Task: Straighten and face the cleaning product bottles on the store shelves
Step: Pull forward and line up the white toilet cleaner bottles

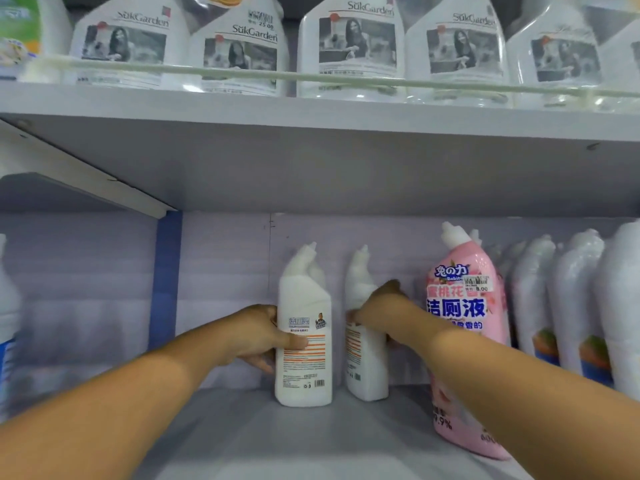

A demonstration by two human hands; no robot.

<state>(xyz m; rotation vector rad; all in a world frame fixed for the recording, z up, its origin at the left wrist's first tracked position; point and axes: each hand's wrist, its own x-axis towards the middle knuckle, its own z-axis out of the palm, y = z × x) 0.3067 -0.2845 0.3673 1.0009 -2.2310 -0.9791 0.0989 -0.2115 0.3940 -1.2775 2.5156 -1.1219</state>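
My left grip (258, 332) clasps the left white bottle (304, 341), thumb across its label. My right grip (377, 311) wraps the second white bottle (365, 358) just beside it. Both stand upright near the shelf (277, 438) back, the pink bottle (464, 327) to their right.

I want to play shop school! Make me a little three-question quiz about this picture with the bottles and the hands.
1. True or false: the left hand holds a white bottle whose printed label shows to the camera.
2. What colour is the bottle with the price sticker, just right of the right hand? A) green B) pink C) black
3. Fill in: the right hand grips the second white bottle, which stands ____ the first white one, a gap between them.

Key: 1 true; 2 B, pink; 3 beside, on its right.
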